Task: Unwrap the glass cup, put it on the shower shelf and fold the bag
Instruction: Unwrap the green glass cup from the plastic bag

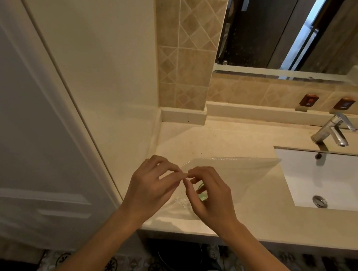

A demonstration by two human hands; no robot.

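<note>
Lower centre of the frame: the left hand (151,191) and right hand (211,197) meet fingertip to fingertip, both pinching the edge of a clear plastic bag (235,171) above the worktop (264,217). The glass cup (201,192), largely hidden behind the right hand, sits inside the bag. Farther right lie the sink (338,173) and tap (334,129); the mirror (294,17) fills the upper right.

- The glass cup (202,192) is mostly hidden behind the right hand (211,197) near frame centre; only a greenish sliver shows.
- The clear bag (234,169) is hard to trace, so its near edge is anyone's guess.
- The two small wall plaques (309,101) at right are too blurry to read.
- The mirror (294,17) gets cut off by the top and right edges.
</note>
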